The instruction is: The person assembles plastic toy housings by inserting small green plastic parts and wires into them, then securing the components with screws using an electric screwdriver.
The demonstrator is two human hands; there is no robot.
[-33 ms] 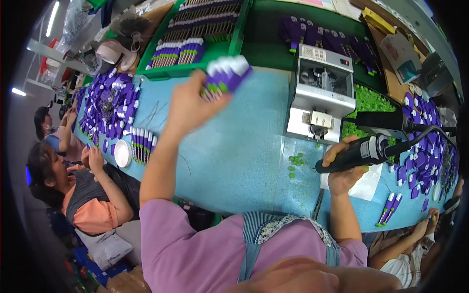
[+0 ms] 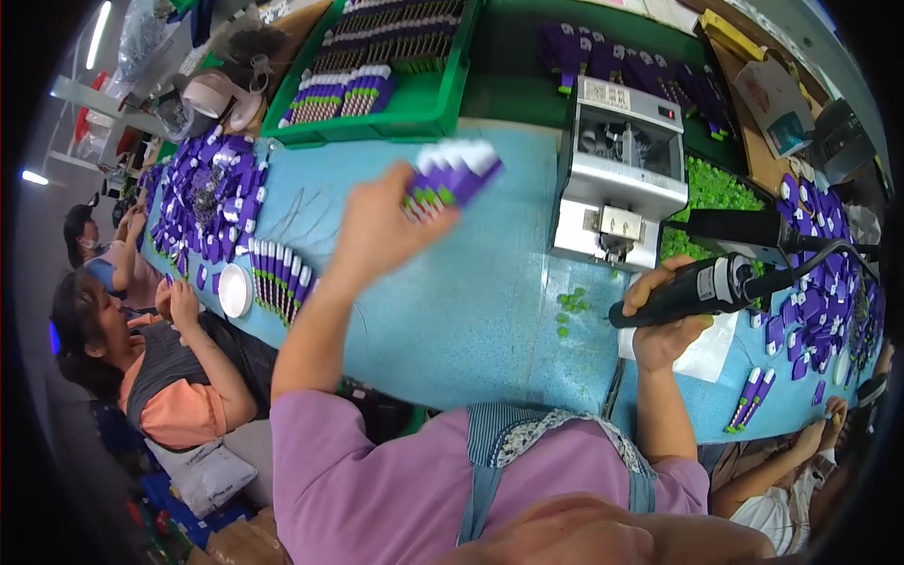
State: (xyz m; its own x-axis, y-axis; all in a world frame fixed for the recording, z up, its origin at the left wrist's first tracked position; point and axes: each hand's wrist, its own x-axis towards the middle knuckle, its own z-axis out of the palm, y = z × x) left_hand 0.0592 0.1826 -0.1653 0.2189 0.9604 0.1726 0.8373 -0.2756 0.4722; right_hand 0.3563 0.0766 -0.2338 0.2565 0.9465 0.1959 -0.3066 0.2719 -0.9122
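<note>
My left hand (image 2: 381, 226) is raised over the blue table, its fingers closed round a bunch of purple sticks (image 2: 459, 179) with white ends and green parts. Motion blurs the bunch a little. In my right hand (image 2: 663, 320) lies a black corded electric screwdriver (image 2: 687, 294), its tip pointing left. Several small green pieces (image 2: 572, 301) are scattered on the table left of that tip. A silver machine (image 2: 617, 179) stands just beyond my right hand. Part of a white sheet (image 2: 708, 350) shows beneath the right hand.
A green tray (image 2: 457, 85) at the back holds rows of purple sticks. Piles of purple parts (image 2: 212, 198) lie left and right. More green pieces (image 2: 725, 193) sit behind the machine. A white bowl (image 2: 235, 290) stands near a seated co-worker (image 2: 179, 377).
My left hand has shifted slightly right and toward me with the bunch of purple sticks. My right hand and the screwdriver stay in about the same place.
</note>
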